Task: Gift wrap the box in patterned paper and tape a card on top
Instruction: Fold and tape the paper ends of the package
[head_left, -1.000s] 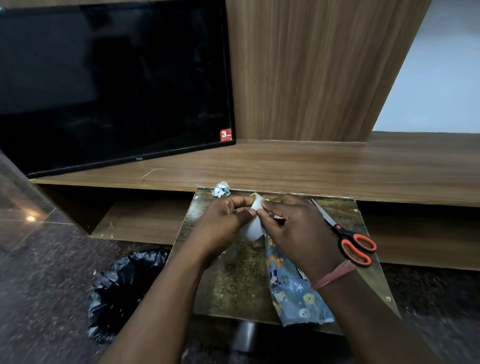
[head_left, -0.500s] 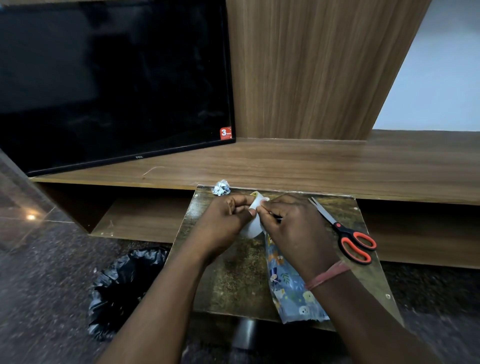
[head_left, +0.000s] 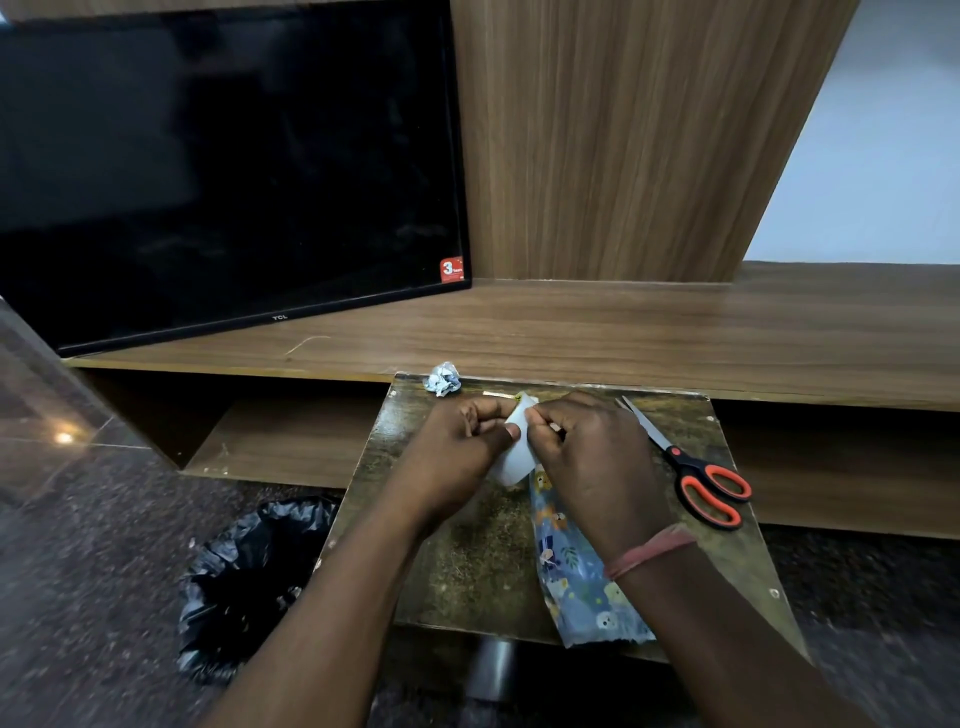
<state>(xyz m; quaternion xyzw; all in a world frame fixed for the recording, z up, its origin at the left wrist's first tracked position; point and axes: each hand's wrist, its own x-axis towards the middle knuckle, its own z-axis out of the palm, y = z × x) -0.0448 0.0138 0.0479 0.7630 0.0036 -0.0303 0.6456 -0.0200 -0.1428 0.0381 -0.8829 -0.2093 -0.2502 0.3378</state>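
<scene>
Both hands meet over the far part of the table (head_left: 467, 582), likely so the white piece (head_left: 511, 460) can be worked between them. The left hand (head_left: 457, 447) pinches its left edge; the right hand (head_left: 587, 457) pinches its top. The wrapped box (head_left: 582, 577) lies under the right wrist, scissors (head_left: 696, 478) just right.

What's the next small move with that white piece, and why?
Probably peel or free an edge of the white piece, then bring it down onto the patterned wrapped box. Both the left hand and right hand pinch it above the box's far end; the scissors lie idle alongside.
</scene>
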